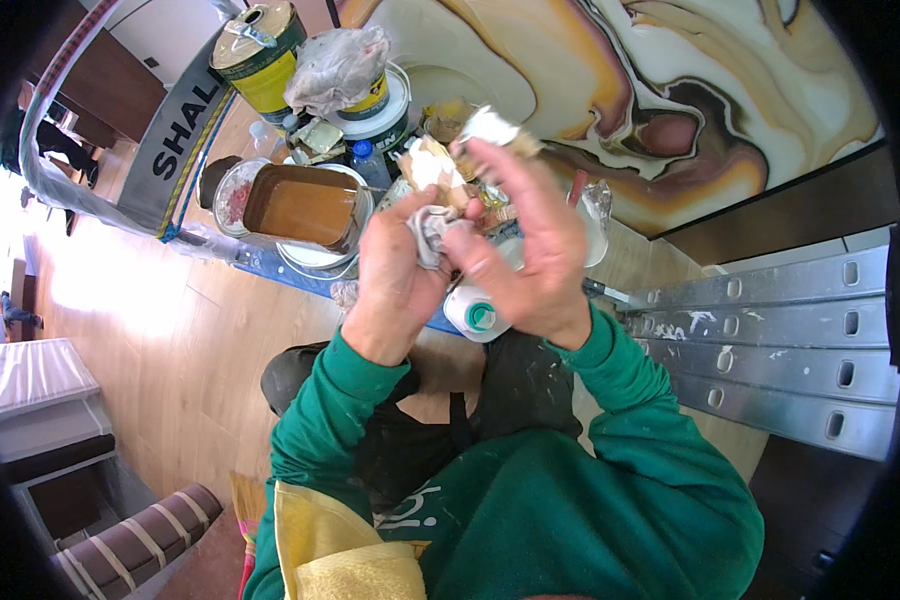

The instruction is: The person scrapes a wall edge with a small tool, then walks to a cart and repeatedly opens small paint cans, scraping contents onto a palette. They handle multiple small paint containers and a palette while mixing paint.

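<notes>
My left hand (388,280) grips a crumpled grey-white cloth (430,230) above a cluttered stand. My right hand (530,245) is raised beside it, thumb at the cloth, longer fingers extended upward and smeared by motion. At those fingertips is a blurred white-and-tan item (495,130), too unclear to name; whether it is held I cannot tell. Under my hands stands a white jug (460,310) with a green cap. To the left sit a container of brown liquid (300,208) and a blue-capped bottle (368,170). Stacked buckets and cans (260,85) stand behind.
A marbled wall panel (660,70) rises behind the stand. A metal ladder (770,390) lies at right. At left are a barrier frame (170,150), padded furniture (45,385) and a person's dark-clothed legs (75,160). A broom (248,500) lies low left, near my yellow towel (340,550).
</notes>
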A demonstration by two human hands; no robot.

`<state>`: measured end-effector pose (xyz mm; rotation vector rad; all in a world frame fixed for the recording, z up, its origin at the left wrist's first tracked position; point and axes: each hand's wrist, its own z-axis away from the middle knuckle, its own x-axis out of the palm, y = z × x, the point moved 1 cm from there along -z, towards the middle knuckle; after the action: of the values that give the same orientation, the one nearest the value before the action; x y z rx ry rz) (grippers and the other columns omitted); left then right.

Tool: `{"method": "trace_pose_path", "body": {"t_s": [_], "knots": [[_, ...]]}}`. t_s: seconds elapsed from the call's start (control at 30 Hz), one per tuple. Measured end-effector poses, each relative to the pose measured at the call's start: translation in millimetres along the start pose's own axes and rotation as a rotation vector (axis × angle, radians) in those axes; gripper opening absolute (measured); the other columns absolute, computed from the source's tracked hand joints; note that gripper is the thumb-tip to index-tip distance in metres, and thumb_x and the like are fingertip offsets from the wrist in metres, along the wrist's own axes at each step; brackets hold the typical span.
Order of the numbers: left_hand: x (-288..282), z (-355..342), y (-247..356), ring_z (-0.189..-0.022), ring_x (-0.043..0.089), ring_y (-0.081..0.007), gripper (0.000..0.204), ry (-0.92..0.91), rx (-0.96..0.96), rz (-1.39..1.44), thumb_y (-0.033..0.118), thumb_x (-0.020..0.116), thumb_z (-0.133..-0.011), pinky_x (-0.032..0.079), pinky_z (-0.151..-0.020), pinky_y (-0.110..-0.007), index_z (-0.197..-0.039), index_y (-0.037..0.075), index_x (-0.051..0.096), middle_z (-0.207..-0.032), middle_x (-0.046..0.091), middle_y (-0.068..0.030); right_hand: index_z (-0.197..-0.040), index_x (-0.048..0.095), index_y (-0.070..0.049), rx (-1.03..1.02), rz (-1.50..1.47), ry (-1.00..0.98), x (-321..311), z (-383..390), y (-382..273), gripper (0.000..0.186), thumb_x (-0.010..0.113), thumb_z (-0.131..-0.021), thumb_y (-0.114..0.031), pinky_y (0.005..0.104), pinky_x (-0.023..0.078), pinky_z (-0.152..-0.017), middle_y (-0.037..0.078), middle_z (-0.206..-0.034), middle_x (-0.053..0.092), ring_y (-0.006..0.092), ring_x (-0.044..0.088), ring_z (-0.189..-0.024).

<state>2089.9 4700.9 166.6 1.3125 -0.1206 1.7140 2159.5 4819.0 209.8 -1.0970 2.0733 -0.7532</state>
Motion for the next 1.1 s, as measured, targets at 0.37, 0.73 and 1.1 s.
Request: {"method": "trace_pose_path", "body": {"t_s": [0.37,0.73,1.1], "knots": [[-25.3,20.9,62.8,-0.051,0.049,-0.0133,0.016,-0.067,0.305,-0.12,0.017,0.051,-0.094,0.036,-0.044,-0.024,-0.1,0.002,0.053,-0.083,0.063,-0.0127,-0.098,0.071,-0.005,0.464,0.279,0.056,-51.1,12.6,238.3,0.021,0.053,-0.088,-0.001,0.0283,0.049,-0.067,0.008,-0.085,0.067,0.016,0.066,-0.078],[-36.3,21.8,78.6,-0.05,0.046,-0.0135,0.029,0.025,0.352,-0.122,0.014,0.051,-0.095,0.035,-0.042,-0.025,-0.119,-0.003,0.053,-0.087,0.062,-0.0141,-0.094,0.071,-0.007,0.31,0.705,0.015,-60.8,85.5,313.9,0.018,0.058,-0.08,-0.007,0.0379,0.049,-0.063,0.014,-0.082,0.062,0.0289,0.062,-0.068],[-28.9,7.4,68.2,-0.049,0.049,-0.0149,0.023,0.032,0.303,-0.132,0.016,0.055,-0.093,0.036,-0.041,-0.024,-0.11,-0.001,0.057,-0.084,0.064,-0.015,-0.116,0.061,-0.003,-0.065,0.983,-0.809,-43.5,145.0,334.2,0.036,0.055,-0.082,-0.013,0.0453,0.033,-0.104,0.016,-0.122,0.058,0.0316,0.049,-0.122]]}}
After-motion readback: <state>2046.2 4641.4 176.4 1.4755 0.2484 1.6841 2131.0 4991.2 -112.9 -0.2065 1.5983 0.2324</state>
